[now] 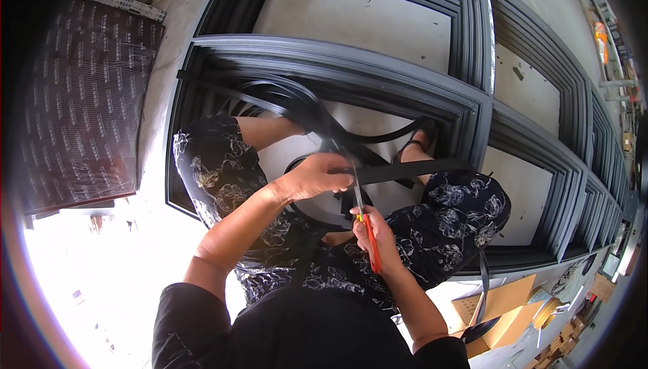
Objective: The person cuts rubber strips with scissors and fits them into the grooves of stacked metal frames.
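Note:
My left hand is closed round a black rubber strip, which runs flat to the right across my knee. In my right hand is a pair of scissors with red and yellow handles. The scissor blades point away from me and meet the strip beside my left fingers; whether they are apart or together I cannot tell. More black strips lie in loops beyond my hands, between my legs and over the frame's edge. Some of their ends are hidden behind my left hand.
Stacked dark grey window frames surround my legs and extend to the right. A brown ribbed stack of panels stands at the left. An opened cardboard box with black strip in it sits at the lower right, near a yellow tape roll.

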### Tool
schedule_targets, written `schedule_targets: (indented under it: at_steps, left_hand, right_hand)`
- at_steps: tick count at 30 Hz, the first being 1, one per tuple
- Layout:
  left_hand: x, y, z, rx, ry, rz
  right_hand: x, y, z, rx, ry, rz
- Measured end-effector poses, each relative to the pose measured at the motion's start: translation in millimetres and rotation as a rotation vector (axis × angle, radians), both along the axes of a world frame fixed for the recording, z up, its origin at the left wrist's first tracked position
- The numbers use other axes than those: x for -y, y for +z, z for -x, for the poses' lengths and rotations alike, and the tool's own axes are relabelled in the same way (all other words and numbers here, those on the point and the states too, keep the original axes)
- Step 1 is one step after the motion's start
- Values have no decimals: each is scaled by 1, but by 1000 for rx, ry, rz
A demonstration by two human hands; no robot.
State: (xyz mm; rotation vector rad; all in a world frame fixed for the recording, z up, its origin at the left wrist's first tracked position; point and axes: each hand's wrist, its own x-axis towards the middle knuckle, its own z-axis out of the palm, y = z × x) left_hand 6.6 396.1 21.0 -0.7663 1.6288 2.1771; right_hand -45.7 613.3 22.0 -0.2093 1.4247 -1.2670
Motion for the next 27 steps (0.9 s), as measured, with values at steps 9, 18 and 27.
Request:
schedule_targets:
  at_steps: [9,18,27]
  left_hand:
    - [3,-9,-1,-24,-26,-30]
    - [0,-11,1,11,-27,-55]
    - [11,-3,8,4,-106,-224]
  right_hand:
    - [5,0,1,70,-52,55]
    - [4,7,2,-70,-44,-65]
    - [-4,5,2,-104,-35,-70]
